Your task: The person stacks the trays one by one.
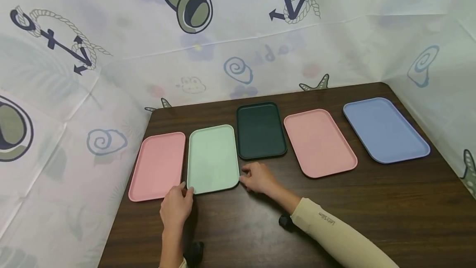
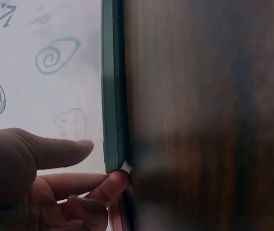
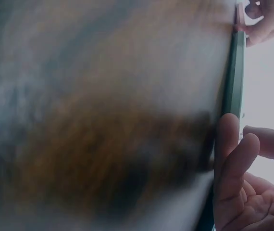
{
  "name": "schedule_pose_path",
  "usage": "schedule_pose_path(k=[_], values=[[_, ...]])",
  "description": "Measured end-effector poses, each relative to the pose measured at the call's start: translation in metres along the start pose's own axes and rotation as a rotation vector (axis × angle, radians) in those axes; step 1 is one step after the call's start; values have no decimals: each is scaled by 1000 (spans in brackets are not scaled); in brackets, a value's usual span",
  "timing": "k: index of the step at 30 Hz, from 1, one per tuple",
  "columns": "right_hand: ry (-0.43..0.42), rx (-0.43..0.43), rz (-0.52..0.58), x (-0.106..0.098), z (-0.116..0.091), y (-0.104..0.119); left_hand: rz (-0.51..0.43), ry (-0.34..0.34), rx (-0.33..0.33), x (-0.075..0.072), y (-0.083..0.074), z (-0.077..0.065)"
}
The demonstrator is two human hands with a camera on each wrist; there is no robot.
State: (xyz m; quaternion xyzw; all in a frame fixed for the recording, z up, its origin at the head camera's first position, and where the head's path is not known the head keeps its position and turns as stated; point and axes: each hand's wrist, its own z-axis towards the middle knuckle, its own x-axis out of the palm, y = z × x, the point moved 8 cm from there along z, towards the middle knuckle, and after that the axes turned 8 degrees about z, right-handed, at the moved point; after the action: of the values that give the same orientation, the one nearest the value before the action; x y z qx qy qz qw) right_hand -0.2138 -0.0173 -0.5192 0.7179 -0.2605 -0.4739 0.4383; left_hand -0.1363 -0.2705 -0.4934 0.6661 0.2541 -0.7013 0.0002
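Observation:
A light green tray (image 1: 213, 158) lies flat on the table between a pink tray (image 1: 159, 166) and a dark green tray (image 1: 261, 130). At its near left corner is my left hand (image 1: 176, 206); the left wrist view shows a fingertip (image 2: 117, 185) touching the tray's corner, with the thumb raised apart from it. My right hand (image 1: 258, 178) is at the near right corner, just below the dark green tray. In the right wrist view its fingers (image 3: 228, 130) are against the light green tray's end, and the thumb stands away from them.
Farther right on the brown wooden table (image 1: 334, 210) lie a second, larger pink tray (image 1: 320, 143) and a blue tray (image 1: 386, 129). A patterned white cloth (image 1: 260, 53) hangs behind and beside the table. Dark wrist devices (image 1: 285, 221) sit under both forearms.

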Motion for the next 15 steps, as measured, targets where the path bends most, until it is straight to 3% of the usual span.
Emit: schedule_pose_path(k=[8,15], values=[[-5,4,55,3,1,2,-64,74,-13,6,3,6],[19,27,122,4,1,0,-160,169,-1,7,10,0]])
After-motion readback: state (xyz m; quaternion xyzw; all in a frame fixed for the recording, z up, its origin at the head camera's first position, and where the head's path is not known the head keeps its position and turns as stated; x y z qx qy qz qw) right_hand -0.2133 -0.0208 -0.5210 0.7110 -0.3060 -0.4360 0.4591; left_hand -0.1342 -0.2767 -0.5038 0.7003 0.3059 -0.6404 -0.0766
